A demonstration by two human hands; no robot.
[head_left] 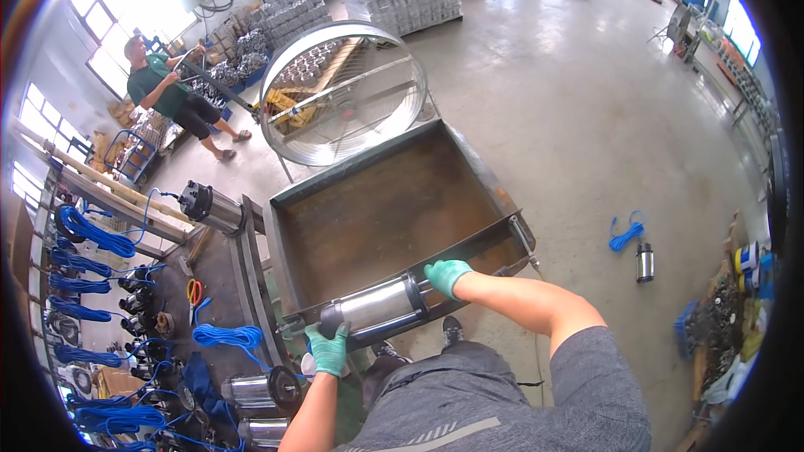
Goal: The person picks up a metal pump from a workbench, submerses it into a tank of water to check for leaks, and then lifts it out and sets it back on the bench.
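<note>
A shiny steel motor cylinder (373,308) with dark ends lies across a dark metal rail (477,244) along the near side of a wide rectangular tank (490,176). My left hand (328,350), in a green glove, grips the cylinder's left end, thumb and fingers apart around it. Beyond the right end, my green-gloved right hand (446,276) is closed; whatever it holds is hidden by the fingers. A brown, stained bottom shows inside the tank.
Left, a workbench (222,272) bears scissors (194,291), steel pumps (251,392) and coiled blue cables (228,336). A large round fan (343,92) stands behind the tank. Another person (172,92) holds a pallet truck handle. One pump (644,263) stands on the floor at right.
</note>
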